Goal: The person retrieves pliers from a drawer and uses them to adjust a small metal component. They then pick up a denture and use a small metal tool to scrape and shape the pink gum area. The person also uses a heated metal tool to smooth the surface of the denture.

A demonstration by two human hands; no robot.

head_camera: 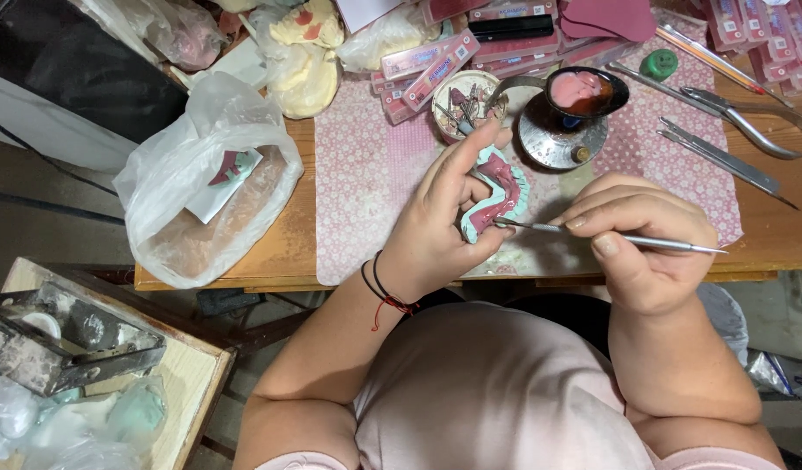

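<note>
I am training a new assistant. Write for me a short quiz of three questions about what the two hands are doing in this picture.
1. True or false: the left hand holds a dental model of teal base and pink wax.
2. The right hand holds: A) scissors B) a thin metal instrument C) a brush
3. Where does the instrument's tip meet the model?

Key
1. True.
2. B.
3. At the model's lower end, beside the left thumb. Behind, a small bowl of pink wax stands on a metal burner.

Dental workshop, wax tools (731, 161), tooth model (496, 196)
</note>
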